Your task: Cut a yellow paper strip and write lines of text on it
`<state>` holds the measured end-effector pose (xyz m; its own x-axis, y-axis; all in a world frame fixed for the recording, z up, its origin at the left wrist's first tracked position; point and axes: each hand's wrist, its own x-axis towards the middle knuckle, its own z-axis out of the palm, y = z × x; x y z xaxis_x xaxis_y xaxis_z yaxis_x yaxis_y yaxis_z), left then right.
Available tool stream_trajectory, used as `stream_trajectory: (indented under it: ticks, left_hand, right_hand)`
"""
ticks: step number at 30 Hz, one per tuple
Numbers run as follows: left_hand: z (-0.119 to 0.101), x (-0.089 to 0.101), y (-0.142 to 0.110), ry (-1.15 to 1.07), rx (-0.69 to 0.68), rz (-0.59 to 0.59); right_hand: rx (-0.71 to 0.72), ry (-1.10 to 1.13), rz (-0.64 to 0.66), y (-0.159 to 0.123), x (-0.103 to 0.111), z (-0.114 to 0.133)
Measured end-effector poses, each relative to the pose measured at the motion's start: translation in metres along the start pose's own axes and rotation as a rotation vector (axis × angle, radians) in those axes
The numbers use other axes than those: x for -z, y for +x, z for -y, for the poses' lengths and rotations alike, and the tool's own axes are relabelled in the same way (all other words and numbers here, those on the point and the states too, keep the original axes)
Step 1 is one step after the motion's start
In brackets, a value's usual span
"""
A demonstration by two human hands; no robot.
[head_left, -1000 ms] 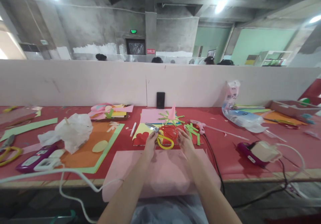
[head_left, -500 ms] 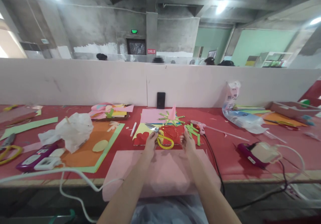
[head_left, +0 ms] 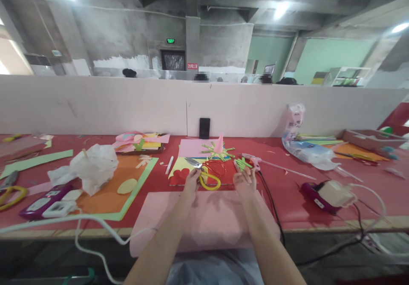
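My left hand (head_left: 191, 182) is closed on a pair of scissors (head_left: 210, 181) with yellow handles. Their metal blades point up and to the left, over yellow and red paper. At the lower edge of a small pile of green paper strips (head_left: 243, 163) is my right hand (head_left: 245, 182), fingers loosely bent and apart; whether they touch a strip is hard to make out. Behind both hands stands a pink paper cone (head_left: 219, 145) on a ring of green strips. A red looped piece (head_left: 214, 166) lies between the hands, beside red paper shapes (head_left: 179, 177).
A pink glue gun (head_left: 254, 161) with a black cord lies right of the strips. Pink padding (head_left: 204, 221) covers the front edge. Left are orange paper (head_left: 105, 195), crumpled white plastic (head_left: 94, 165) and a purple power strip (head_left: 46, 202). A phone (head_left: 205, 128) leans on the partition.
My right hand has moved slightly right and turned, its fingers loosening from a curl beside the green strips. The left hand and the scissors have stayed nearly still.
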<state>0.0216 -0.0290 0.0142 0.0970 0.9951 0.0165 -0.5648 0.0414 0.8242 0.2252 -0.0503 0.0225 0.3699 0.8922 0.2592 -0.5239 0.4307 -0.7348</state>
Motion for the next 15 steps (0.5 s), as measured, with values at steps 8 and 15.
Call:
stream_trajectory:
  ticks: [8, 15]
  left_hand:
    - [-0.001, -0.001, -0.002, 0.026, 0.009, 0.025]
    - [-0.002, -0.003, -0.003, 0.038, 0.011, 0.036]
  right_hand:
    - [-0.129, 0.225, 0.006, 0.007, -0.008, -0.015]
    - [-0.307, 0.052, -0.069, 0.002, -0.015, -0.013]
